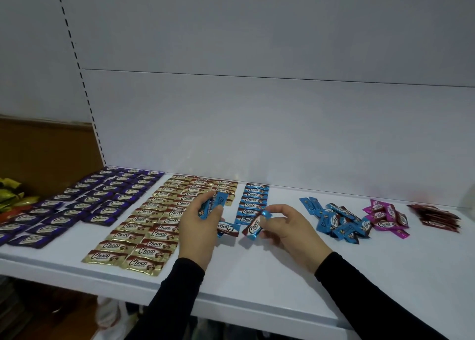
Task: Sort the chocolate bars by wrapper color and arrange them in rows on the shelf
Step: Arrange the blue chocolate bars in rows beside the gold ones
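The left hand (pixel 199 221) holds a few blue bars (pixel 214 203) in its grip above the shelf (pixel 257 283). The right hand (pixel 288 226) pinches one blue bar (pixel 253 226) at its end, just below the blue row (pixel 250 203). A loose blue pile (pixel 336 221) lies to the right, beside pink bars (pixel 385 217).

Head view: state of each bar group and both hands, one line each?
purple bars: laid in rows, far left
gold bars: laid in rows
blue row: single column, partly built
blue pile: loose, unsorted
pink pile: loose heap
dark red stack: stacked, far right
left hand: grips several blue bars
right hand: pinches one blue bar
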`<state>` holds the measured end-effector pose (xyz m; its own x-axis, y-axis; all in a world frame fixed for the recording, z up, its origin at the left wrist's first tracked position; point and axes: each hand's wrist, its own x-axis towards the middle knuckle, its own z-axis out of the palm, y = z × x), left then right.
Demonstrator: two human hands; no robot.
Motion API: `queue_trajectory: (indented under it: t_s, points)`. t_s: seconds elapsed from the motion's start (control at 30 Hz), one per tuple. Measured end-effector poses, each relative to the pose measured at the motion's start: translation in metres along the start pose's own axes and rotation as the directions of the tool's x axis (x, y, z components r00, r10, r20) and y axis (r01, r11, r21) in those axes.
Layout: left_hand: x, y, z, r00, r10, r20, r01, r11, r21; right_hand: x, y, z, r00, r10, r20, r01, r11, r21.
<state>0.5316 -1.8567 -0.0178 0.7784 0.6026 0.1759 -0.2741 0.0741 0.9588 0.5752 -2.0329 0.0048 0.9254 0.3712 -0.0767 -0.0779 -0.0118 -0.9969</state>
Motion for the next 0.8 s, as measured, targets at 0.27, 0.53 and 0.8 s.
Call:
queue_trajectory:
  t_s: [0.27,0.53,0.8]
  points:
    - [0.001,0.004,-0.003,0.996,-0.010,-0.088,0.011,1.000,0.016,-0.003,0.011,-0.004,0.986,-0.159,-0.058,0.100,0.825,-0.556]
    - [0.003,0.005,-0.005,0.996,-0.004,-0.088,0.009,0.999,0.050,-0.009,0.003,-0.001,0.960,-0.273,-0.063,0.135,0.648,-0.749]
    - [0.002,0.007,-0.003,0.992,0.005,-0.130,-0.003,1.000,0.018,-0.004,0.006,0.003,0.947,-0.283,0.153,0.283,0.508,-0.814]
